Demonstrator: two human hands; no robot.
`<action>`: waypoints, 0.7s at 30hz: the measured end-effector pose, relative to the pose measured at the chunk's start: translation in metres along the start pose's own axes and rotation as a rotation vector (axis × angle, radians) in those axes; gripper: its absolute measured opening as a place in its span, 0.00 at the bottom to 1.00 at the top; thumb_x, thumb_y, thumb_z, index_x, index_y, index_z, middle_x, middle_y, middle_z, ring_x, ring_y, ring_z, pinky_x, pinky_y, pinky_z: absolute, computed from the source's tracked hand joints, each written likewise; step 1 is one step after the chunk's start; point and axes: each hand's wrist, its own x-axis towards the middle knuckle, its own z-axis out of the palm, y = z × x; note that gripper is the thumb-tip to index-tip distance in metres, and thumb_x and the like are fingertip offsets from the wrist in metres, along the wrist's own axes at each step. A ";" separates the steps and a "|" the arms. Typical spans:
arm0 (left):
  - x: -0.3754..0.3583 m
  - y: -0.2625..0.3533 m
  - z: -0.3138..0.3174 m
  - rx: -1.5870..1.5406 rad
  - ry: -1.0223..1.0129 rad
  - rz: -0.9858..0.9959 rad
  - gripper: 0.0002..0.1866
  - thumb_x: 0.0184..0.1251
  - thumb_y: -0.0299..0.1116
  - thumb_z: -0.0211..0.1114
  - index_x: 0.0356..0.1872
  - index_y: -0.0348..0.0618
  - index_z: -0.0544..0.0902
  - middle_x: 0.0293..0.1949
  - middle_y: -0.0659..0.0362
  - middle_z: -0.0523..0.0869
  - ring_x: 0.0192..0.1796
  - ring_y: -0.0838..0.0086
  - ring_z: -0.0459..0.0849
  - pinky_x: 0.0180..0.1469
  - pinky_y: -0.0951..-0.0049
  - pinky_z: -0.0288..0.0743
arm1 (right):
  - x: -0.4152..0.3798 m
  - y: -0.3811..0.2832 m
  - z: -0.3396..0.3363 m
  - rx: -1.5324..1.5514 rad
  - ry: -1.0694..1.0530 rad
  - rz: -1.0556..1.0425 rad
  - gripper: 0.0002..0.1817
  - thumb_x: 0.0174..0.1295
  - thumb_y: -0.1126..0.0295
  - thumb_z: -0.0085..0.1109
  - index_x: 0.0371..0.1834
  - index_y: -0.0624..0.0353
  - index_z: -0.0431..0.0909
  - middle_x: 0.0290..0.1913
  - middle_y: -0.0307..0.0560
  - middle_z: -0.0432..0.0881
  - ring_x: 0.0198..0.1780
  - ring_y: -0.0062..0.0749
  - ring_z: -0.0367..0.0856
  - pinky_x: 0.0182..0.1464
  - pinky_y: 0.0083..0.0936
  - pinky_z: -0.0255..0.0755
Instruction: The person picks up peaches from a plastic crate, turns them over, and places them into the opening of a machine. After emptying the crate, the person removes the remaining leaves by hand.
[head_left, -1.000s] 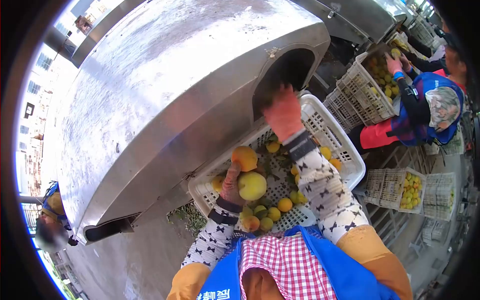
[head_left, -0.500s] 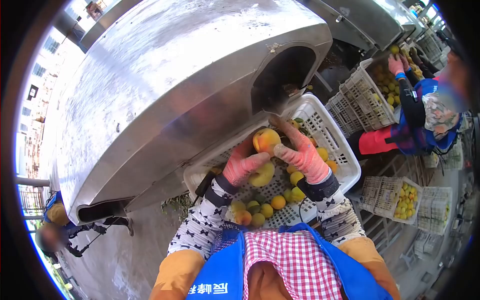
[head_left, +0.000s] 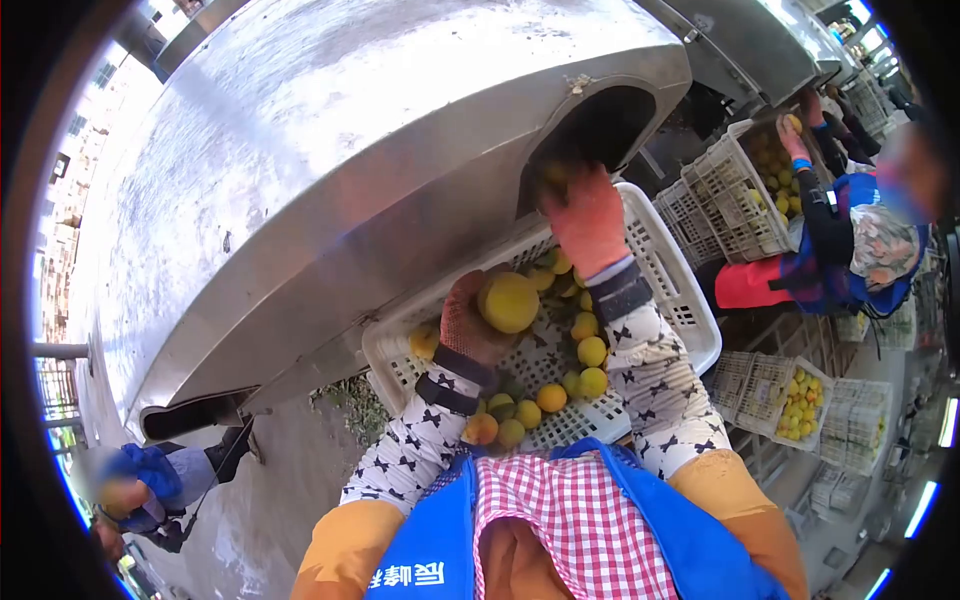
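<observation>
My left hand (head_left: 470,322), in a pink-orange glove, closes around a yellow peach (head_left: 508,302) above the white crate. The glove of my right hand (head_left: 590,222) is raised at the dark opening (head_left: 610,130) of the metal machine. At its curled fingertips is a blurred peach (head_left: 553,176), partly lost in the shadow. Below both hands, the perforated white plastic crate (head_left: 690,310) holds several yellow and orange peaches (head_left: 551,398) with some green leaves among them.
A large metal housing (head_left: 330,130) curves across the front. To the right, a co-worker's gloved hand (head_left: 792,138) holds a fruit over another fruit-filled crate (head_left: 735,190). More crates (head_left: 800,400) stand at lower right. Another person (head_left: 150,490) is at far left, near leaves (head_left: 355,405) on the floor.
My right hand has parted from my left and moved up to the machine opening with a peach. My left hand keeps a yellow peach, now turned upward. The person at left has shifted.
</observation>
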 end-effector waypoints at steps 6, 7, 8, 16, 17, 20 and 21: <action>0.004 0.000 -0.009 0.123 -0.255 0.113 0.18 0.69 0.39 0.56 0.54 0.39 0.75 0.52 0.51 0.81 0.56 0.63 0.80 0.61 0.60 0.74 | -0.013 -0.018 -0.065 0.805 -0.029 0.078 0.45 0.52 0.45 0.66 0.67 0.66 0.66 0.61 0.65 0.72 0.63 0.53 0.71 0.65 0.44 0.66; 0.006 0.001 -0.015 0.114 -0.248 0.127 0.18 0.69 0.39 0.56 0.54 0.39 0.75 0.52 0.51 0.81 0.56 0.63 0.80 0.61 0.60 0.74 | -0.028 -0.011 -0.070 0.767 -0.208 -0.031 0.49 0.49 0.44 0.68 0.69 0.66 0.63 0.63 0.65 0.70 0.66 0.53 0.69 0.68 0.42 0.63; 0.009 0.001 -0.023 0.517 -0.199 0.250 0.18 0.67 0.40 0.58 0.52 0.39 0.77 0.51 0.51 0.83 0.55 0.60 0.81 0.60 0.58 0.75 | -0.045 -0.006 -0.076 0.720 -0.380 -0.131 0.54 0.46 0.43 0.71 0.72 0.66 0.59 0.65 0.65 0.68 0.68 0.53 0.67 0.70 0.41 0.59; 0.018 -0.007 -0.008 0.627 -0.162 0.020 0.35 0.63 0.62 0.60 0.59 0.42 0.75 0.55 0.53 0.79 0.60 0.67 0.77 0.64 0.58 0.68 | -0.027 -0.013 -0.073 0.335 0.245 -0.102 0.48 0.42 0.48 0.75 0.65 0.62 0.68 0.54 0.59 0.77 0.55 0.56 0.74 0.58 0.44 0.70; 0.029 -0.005 -0.033 1.046 0.003 0.089 0.37 0.61 0.63 0.60 0.63 0.46 0.74 0.60 0.53 0.78 0.65 0.64 0.73 0.70 0.55 0.59 | -0.012 -0.003 -0.061 0.130 0.151 -0.092 0.47 0.44 0.46 0.73 0.65 0.63 0.67 0.54 0.59 0.77 0.55 0.56 0.74 0.57 0.44 0.70; 0.060 0.024 -0.113 2.515 0.131 -0.192 0.39 0.58 0.61 0.59 0.67 0.49 0.72 0.67 0.51 0.72 0.72 0.62 0.65 0.73 0.50 0.51 | -0.003 0.006 -0.048 -0.126 -0.011 -0.076 0.47 0.49 0.43 0.68 0.66 0.64 0.66 0.54 0.60 0.76 0.54 0.56 0.75 0.55 0.44 0.72; 0.054 0.028 -0.108 2.839 0.135 -0.446 0.40 0.58 0.61 0.59 0.68 0.49 0.70 0.69 0.49 0.69 0.73 0.59 0.63 0.73 0.49 0.50 | -0.004 0.007 -0.045 -0.170 -0.095 -0.083 0.47 0.51 0.42 0.65 0.66 0.66 0.66 0.54 0.61 0.76 0.52 0.56 0.77 0.54 0.44 0.73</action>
